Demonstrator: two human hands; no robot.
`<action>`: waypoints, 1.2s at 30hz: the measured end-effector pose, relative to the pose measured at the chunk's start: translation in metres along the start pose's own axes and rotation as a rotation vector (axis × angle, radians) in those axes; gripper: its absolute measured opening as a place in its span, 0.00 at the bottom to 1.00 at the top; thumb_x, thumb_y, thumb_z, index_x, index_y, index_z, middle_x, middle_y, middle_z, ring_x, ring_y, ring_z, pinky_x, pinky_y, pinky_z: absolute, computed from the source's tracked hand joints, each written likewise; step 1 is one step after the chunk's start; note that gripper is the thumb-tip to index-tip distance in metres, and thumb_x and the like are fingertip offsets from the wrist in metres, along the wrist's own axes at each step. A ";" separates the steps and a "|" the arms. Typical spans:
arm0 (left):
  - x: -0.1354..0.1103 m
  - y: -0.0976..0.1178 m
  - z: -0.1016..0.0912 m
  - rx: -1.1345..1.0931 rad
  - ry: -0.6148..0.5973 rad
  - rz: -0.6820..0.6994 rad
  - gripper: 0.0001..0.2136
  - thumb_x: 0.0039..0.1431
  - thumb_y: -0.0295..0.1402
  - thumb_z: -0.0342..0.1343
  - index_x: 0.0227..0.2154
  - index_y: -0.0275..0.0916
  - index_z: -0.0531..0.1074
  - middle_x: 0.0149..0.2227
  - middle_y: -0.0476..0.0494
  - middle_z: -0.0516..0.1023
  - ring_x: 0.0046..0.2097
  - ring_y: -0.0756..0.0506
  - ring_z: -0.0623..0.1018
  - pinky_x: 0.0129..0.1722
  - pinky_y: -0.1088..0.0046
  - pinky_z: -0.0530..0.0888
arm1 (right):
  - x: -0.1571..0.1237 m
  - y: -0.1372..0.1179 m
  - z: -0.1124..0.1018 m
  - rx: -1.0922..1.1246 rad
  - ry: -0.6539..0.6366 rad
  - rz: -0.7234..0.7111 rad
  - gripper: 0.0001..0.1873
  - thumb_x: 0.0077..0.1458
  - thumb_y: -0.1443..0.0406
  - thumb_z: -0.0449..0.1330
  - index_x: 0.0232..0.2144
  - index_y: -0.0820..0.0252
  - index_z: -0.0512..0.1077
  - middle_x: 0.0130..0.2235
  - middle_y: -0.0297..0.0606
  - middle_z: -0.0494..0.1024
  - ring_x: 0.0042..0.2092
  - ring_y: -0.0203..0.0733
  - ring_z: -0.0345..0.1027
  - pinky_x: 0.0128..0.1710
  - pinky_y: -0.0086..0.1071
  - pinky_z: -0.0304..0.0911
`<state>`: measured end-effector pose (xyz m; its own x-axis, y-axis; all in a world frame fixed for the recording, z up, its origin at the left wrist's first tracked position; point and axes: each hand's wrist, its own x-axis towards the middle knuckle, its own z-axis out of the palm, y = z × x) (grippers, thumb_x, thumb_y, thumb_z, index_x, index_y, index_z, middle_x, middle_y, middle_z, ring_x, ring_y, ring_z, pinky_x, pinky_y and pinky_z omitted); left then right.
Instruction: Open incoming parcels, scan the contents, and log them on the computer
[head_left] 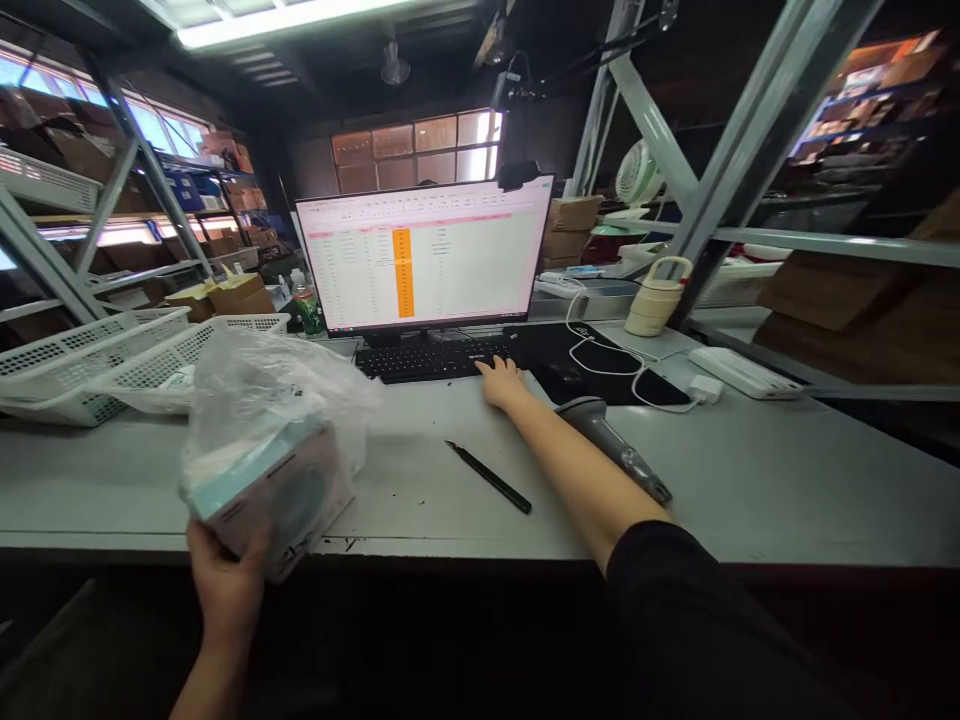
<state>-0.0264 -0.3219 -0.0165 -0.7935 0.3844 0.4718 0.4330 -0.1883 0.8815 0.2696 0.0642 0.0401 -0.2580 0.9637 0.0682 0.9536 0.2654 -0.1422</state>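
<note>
At lower left, the left hand (pixel 227 588) pinches the lower end of a pale pink-and-blue, block-shaped box (pixel 296 485) in a loose, translucent plastic bag (pixel 255 375). It is probably light and stiff, the film slippery; grip its firm sides. At centre, the right hand (pixel 501 384), fingers spread, touches a black keyboard (pixel 420 362).
</note>
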 end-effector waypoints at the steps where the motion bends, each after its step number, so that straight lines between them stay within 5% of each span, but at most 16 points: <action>1: -0.002 -0.001 0.003 -0.006 0.009 -0.038 0.37 0.46 0.48 0.71 0.57 0.42 0.65 0.48 0.41 0.74 0.50 0.37 0.77 0.55 0.52 0.74 | 0.003 -0.001 0.002 -0.006 0.001 0.005 0.36 0.62 0.71 0.50 0.71 0.53 0.58 0.73 0.51 0.52 0.72 0.61 0.44 0.67 0.54 0.46; 9: -0.022 -0.007 0.006 0.074 0.002 -0.118 0.40 0.49 0.47 0.70 0.63 0.43 0.63 0.53 0.38 0.74 0.53 0.34 0.78 0.55 0.54 0.76 | 0.009 -0.004 0.005 0.011 0.084 -0.011 0.31 0.60 0.72 0.49 0.64 0.56 0.69 0.70 0.55 0.58 0.70 0.65 0.49 0.65 0.59 0.50; 12: -0.026 -0.005 0.005 0.090 -0.023 -0.138 0.42 0.51 0.47 0.69 0.66 0.43 0.60 0.56 0.35 0.73 0.56 0.33 0.77 0.55 0.52 0.76 | 0.004 -0.010 -0.006 0.059 0.143 -0.037 0.31 0.60 0.73 0.48 0.64 0.62 0.69 0.70 0.58 0.57 0.69 0.67 0.50 0.65 0.60 0.50; 15: -0.026 -0.006 0.004 0.074 -0.040 -0.142 0.39 0.52 0.47 0.69 0.65 0.43 0.62 0.55 0.35 0.74 0.55 0.33 0.77 0.52 0.53 0.78 | -0.008 -0.030 -0.027 0.125 0.207 -0.127 0.32 0.62 0.72 0.46 0.67 0.66 0.63 0.69 0.55 0.61 0.68 0.58 0.55 0.66 0.50 0.53; 18: -0.021 -0.011 0.002 0.060 -0.067 -0.113 0.37 0.52 0.47 0.68 0.63 0.43 0.63 0.54 0.36 0.75 0.53 0.35 0.79 0.51 0.57 0.78 | -0.039 -0.066 -0.054 0.270 0.252 -0.375 0.28 0.67 0.64 0.46 0.67 0.61 0.65 0.67 0.44 0.67 0.67 0.45 0.59 0.67 0.37 0.53; 22: -0.012 -0.022 -0.002 0.045 -0.139 -0.072 0.37 0.51 0.47 0.69 0.61 0.39 0.64 0.54 0.34 0.76 0.54 0.35 0.79 0.53 0.56 0.77 | -0.103 -0.119 -0.086 0.620 0.200 -0.947 0.32 0.65 0.50 0.55 0.65 0.58 0.66 0.65 0.46 0.70 0.65 0.50 0.61 0.65 0.46 0.57; 24: -0.009 -0.026 -0.006 0.035 -0.171 -0.049 0.35 0.50 0.48 0.70 0.58 0.38 0.67 0.52 0.34 0.77 0.53 0.35 0.79 0.53 0.55 0.77 | -0.130 -0.138 -0.097 0.645 0.132 -1.111 0.30 0.61 0.50 0.61 0.60 0.56 0.71 0.57 0.46 0.77 0.59 0.52 0.67 0.61 0.49 0.61; 27: -0.009 -0.027 -0.012 0.040 -0.200 -0.025 0.34 0.47 0.48 0.71 0.54 0.37 0.69 0.49 0.35 0.79 0.51 0.34 0.80 0.51 0.55 0.77 | -0.160 -0.149 -0.114 0.738 0.161 -1.140 0.15 0.63 0.54 0.59 0.43 0.55 0.79 0.42 0.42 0.82 0.49 0.49 0.72 0.54 0.47 0.65; 30: -0.009 -0.024 -0.016 0.065 -0.197 0.014 0.35 0.46 0.46 0.71 0.55 0.37 0.69 0.52 0.34 0.78 0.54 0.34 0.79 0.52 0.56 0.77 | -0.187 -0.137 -0.137 1.023 0.240 -0.971 0.16 0.65 0.51 0.57 0.36 0.54 0.77 0.39 0.40 0.81 0.44 0.46 0.73 0.49 0.43 0.69; 32: -0.008 -0.020 -0.017 0.093 -0.168 0.063 0.35 0.49 0.43 0.70 0.58 0.38 0.66 0.55 0.33 0.75 0.56 0.36 0.77 0.53 0.58 0.76 | -0.211 -0.122 -0.154 1.180 0.150 -0.894 0.19 0.63 0.47 0.58 0.34 0.54 0.75 0.33 0.38 0.79 0.37 0.43 0.73 0.39 0.38 0.72; 36: -0.006 -0.012 -0.015 0.163 -0.180 0.192 0.32 0.49 0.36 0.67 0.58 0.40 0.66 0.56 0.34 0.73 0.57 0.37 0.76 0.56 0.57 0.73 | -0.249 -0.097 -0.177 1.161 -0.407 -1.050 0.21 0.62 0.45 0.59 0.29 0.53 0.73 0.22 0.32 0.72 0.20 0.35 0.63 0.20 0.30 0.62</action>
<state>-0.0333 -0.3360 -0.0297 -0.6084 0.5126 0.6059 0.6419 -0.1311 0.7555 0.2686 -0.2070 0.2122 -0.8888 0.2462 0.3864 -0.2378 0.4731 -0.8483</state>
